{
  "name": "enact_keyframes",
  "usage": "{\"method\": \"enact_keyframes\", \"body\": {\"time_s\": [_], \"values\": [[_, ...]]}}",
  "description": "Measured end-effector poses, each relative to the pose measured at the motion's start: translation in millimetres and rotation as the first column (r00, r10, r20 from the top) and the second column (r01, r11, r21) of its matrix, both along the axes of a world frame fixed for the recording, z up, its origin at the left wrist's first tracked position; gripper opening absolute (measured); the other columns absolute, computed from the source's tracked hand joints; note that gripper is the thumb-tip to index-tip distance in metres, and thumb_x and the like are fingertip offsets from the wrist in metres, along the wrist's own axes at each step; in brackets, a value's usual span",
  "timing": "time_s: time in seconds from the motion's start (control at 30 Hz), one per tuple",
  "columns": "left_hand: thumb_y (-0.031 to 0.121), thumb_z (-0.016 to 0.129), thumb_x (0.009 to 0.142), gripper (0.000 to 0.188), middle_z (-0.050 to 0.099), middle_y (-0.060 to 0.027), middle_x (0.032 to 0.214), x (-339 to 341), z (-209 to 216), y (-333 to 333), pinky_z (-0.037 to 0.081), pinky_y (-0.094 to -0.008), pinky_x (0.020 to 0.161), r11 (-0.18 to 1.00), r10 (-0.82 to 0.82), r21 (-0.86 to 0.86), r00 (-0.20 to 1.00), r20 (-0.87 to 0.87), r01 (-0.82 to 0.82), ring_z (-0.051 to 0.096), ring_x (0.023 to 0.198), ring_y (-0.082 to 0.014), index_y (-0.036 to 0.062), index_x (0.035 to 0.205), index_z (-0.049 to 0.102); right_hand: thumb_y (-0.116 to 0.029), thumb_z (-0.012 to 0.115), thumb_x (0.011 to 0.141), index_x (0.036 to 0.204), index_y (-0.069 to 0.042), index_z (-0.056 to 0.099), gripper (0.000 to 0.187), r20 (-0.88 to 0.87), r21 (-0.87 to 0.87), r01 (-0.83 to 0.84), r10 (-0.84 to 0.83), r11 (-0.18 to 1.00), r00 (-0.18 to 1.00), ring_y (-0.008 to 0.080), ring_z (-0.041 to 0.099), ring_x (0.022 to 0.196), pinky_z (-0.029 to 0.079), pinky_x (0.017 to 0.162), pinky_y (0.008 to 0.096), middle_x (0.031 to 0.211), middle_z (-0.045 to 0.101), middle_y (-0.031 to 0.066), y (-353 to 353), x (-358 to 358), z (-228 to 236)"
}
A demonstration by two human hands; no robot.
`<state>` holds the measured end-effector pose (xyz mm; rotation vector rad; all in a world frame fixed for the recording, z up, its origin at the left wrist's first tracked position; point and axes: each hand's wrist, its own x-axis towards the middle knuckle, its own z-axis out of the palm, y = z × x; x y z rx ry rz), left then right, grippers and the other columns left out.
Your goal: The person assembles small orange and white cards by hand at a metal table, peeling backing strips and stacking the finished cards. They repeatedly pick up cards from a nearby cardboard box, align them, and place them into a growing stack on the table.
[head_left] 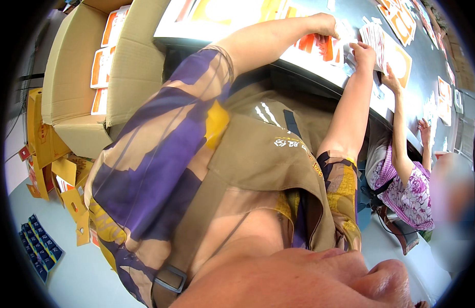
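The left hand (325, 25), at the upper centre of the frame, bends its fingers down beside an orange-and-white packet (319, 49) lying near the edge of the bench (425, 72); glare hides its fingertips, so I cannot tell whether it grips anything. The right hand (364, 54), just to the right, has its fingers curled in next to a fanned stack of thin striped pieces (372, 42); whether it holds one is also unclear. The likeliest trouble is that stack: its pieces look loosely spread, so a knock from the right wrist could scatter them. A co-worker's hand (391, 80) is close at the stack's lower end, and two people reaching into one spot could bump or pull the same piece. The packet could also slip off the bench edge if a forearm drags across it.
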<state>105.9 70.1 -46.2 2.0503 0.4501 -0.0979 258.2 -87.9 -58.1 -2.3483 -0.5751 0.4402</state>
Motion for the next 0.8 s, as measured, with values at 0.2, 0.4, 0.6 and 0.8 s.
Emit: {"method": "enact_keyframes", "body": {"time_s": [0.2,0.4,0.6,0.8], "values": [[0.016,0.068,0.083,0.021,0.070,-0.0134,0.073,-0.5,-8.4,0.6,0.056,-0.0271,0.053,0.960,0.152,-0.252,0.982,0.110,-0.121,0.068,0.057,-0.0179,-0.0044,0.082,0.067,-0.007,0.074,0.076,0.114,-0.003,0.064,0.040,-0.402,0.631,-0.182,0.518,0.754,0.755,0.0052,0.050,0.062,0.038,0.057,0.0197,0.070,0.056,-0.0045,5.6,-63.4,37.2],[0.005,0.064,0.080,0.008,0.069,-0.0108,0.070,-2.1,-11.7,7.8,0.055,-0.0254,0.052,0.972,0.136,-0.206,0.988,0.078,-0.118,0.067,0.056,-0.0149,-0.0015,0.083,0.067,-0.006,0.072,0.074,0.112,-0.002,0.064,0.039,-0.262,0.349,-0.322,0.421,0.880,0.868,0.0044,0.049,0.060,0.035,0.054,0.0195,0.073,0.060,-0.0018,8.5,-59.1,19.9],[0.011,0.063,0.080,0.012,0.068,-0.0099,0.070,-9.1,-2.4,5.6,0.054,-0.0253,0.051,0.994,0.105,-0.031,0.991,0.086,-0.102,0.066,0.055,-0.0143,0.0001,0.082,0.063,-0.013,0.070,0.072,0.092,-0.001,0.072,0.023,0.274,-0.299,-0.344,0.426,0.890,0.862,0.0130,0.064,0.073,0.051,0.071,0.0288,0.075,0.068,0.0048,24.5,-72.0,24.0],[0.014,0.062,0.081,0.015,0.067,-0.0089,0.067,-12.1,3.2,5.2,0.054,-0.0257,0.050,0.997,0.073,0.030,0.992,0.102,-0.077,0.066,0.054,-0.0154,-0.0011,0.079,0.063,-0.024,0.069,0.081,0.093,-0.001,0.073,0.026,0.102,0.053,-0.480,0.473,0.876,0.875,0.0138,0.062,0.066,0.049,0.065,0.0305,0.071,0.067,0.0072,19.2,-61.9,12.9]]}}
